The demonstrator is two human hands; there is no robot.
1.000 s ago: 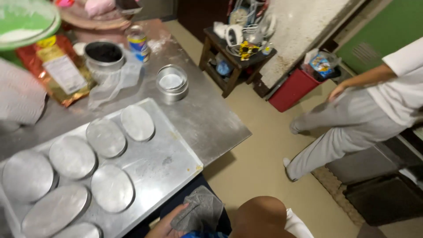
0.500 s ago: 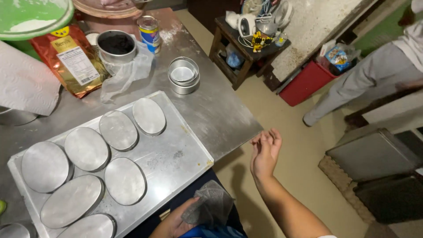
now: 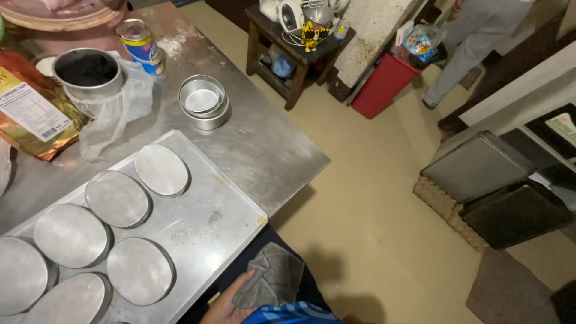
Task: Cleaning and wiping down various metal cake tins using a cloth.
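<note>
Clutched in left hand (image 3: pixel 231 303): grey cloth (image 3: pixel 270 279), below steel table (image 3: pixel 264 144) edge; baking tray (image 3: pixel 204 222) overhangs corner; tan floor (image 3: pixel 366 198) open rightward.

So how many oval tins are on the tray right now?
6 oval tins on the tray: back row; front row. More may lie beyond the frame edge.

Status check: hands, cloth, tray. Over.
Left hand grips grey cloth below baking tray. Right hand out of view. Oval moulds upside down on tray.
</note>
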